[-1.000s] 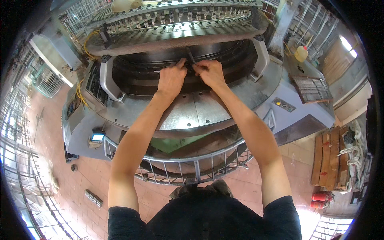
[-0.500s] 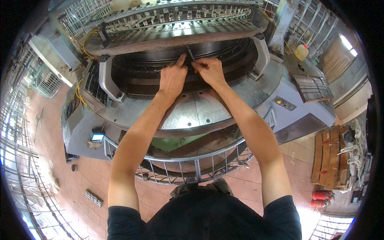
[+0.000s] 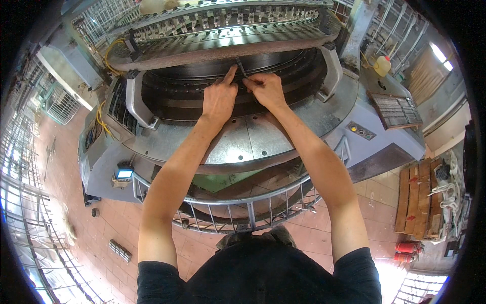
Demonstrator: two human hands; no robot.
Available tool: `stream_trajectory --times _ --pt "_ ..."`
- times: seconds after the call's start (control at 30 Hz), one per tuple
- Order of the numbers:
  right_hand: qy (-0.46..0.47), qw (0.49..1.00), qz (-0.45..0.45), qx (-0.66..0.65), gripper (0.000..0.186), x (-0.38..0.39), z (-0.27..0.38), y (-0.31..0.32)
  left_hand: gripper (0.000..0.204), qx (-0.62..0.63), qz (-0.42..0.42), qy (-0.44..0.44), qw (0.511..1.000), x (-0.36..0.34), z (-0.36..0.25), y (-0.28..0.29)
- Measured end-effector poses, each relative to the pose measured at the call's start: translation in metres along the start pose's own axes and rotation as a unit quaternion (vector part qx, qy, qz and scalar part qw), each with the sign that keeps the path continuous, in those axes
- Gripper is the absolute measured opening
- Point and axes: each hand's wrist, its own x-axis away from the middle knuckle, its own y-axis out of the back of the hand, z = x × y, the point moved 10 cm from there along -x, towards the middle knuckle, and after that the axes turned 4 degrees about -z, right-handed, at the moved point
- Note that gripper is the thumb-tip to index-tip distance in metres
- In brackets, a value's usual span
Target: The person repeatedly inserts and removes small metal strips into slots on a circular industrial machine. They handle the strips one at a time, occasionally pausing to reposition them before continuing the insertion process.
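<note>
Both arms reach into the ring-shaped opening of a large circular knitting machine (image 3: 248,136). Between finger and thumb, my right hand (image 3: 267,89) grips the lower end of a slim dark metal strip (image 3: 240,67). The strip leans against the dark, shiny cylinder (image 3: 202,70) at the back of the opening. Just left of it is my left hand (image 3: 219,99), its index finger stretched toward the cylinder close to the strip. Its other fingers are bent low over the dark ring, and whatever lies under them is hidden.
Grey metal uprights (image 3: 140,101) flank the opening under the overhanging upper ring (image 3: 223,54). A curved railing (image 3: 250,215) stands between my body and the machine. To the right are a button panel (image 3: 360,130), a wooden pallet (image 3: 416,200) and red fire extinguishers (image 3: 405,248).
The left index fingertip has risen slightly nearer the strip's upper part. My right hand keeps its pinch in nearly the same place, and the view has shifted very slightly.
</note>
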Motion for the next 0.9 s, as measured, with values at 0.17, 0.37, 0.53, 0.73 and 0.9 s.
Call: stream_trajectory --times 0.17,0.37,0.53,0.73,0.9 --pt "0.01 1.0 -0.014 0.017 0.02 0.0001 0.0019 0.0027 0.018 0.004 -0.001 -0.001 1.0 0.0006 -0.0008 0.0013" --pt "-0.016 1.0 0.001 0.007 0.021 -0.0005 -0.0051 -0.0007 0.006 -0.01 -0.025 -0.019 0.999 0.0004 -0.0032 0.0056" --pt "0.011 0.999 -0.014 0.027 0.021 -0.001 -0.001 0.0011 0.018 0.023 -0.026 -0.007 0.999 0.0002 -0.0017 0.0058" --pt "-0.002 1.0 -0.003 0.021 0.021 -0.0006 -0.0028 0.0004 0.017 0.016 -0.02 -0.009 1.0 -0.0005 -0.0023 0.0053" --pt "-0.004 1.0 -0.004 0.024 0.021 -0.0012 -0.0035 0.0 0.016 0.015 -0.03 -0.014 0.999 -0.001 -0.0036 0.0072"
